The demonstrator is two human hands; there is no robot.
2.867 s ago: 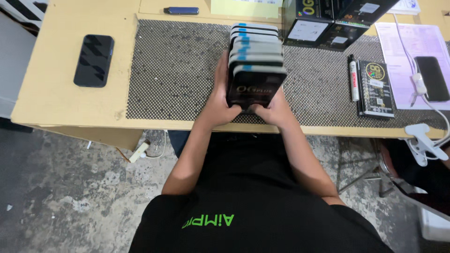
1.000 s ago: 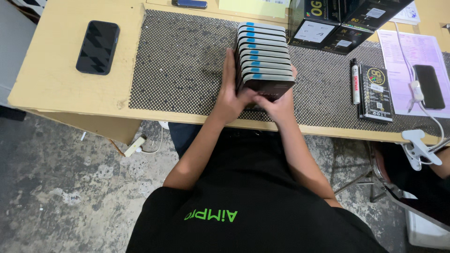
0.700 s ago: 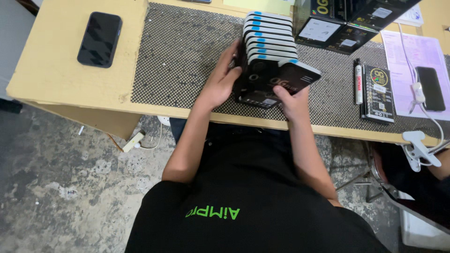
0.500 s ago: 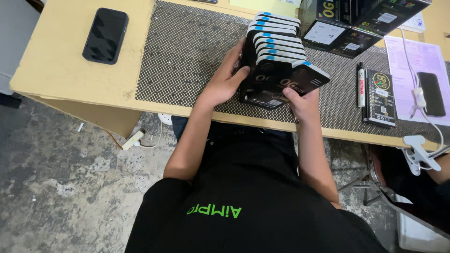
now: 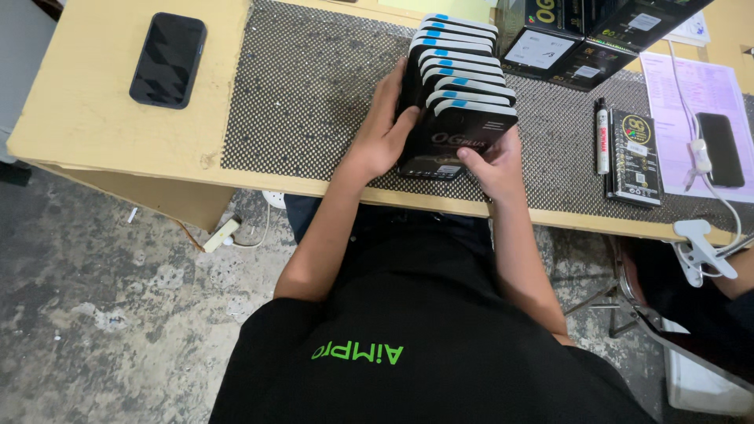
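On the black dotted mat (image 5: pixel 314 102) that covers the middle of the wooden tabletop (image 5: pixel 94 133), a row of flat black retail boxes (image 5: pixel 459 82) with blue tabs stands on edge, packed face to back and leaning slightly. The left hand (image 5: pixel 385 133) presses flat against the left side of the row, fingers spread along the box edges, steadying rather than clenching. The right hand (image 5: pixel 495 161) has its grip closed on the front box (image 5: pixel 459 141), thumb on the printed face and fingers behind, so this box sits tipped at the near end of the row, close to the tabletop's front edge. Judging by how things lie, most boxes are already gathered and squared into one row, and the front one is the last not yet flush; whether the row is then to be lifted or moved cannot be told. Beyond the row lie larger black cartons (image 5: pixel 581 39); to the right, a marker pen (image 5: pixel 602 141), a single flat box (image 5: pixel 635 145), and a phone on a cable (image 5: pixel 719 149) resting on pink paper (image 5: pixel 691 86). Another black phone (image 5: pixel 168 59) lies well apart at the left.
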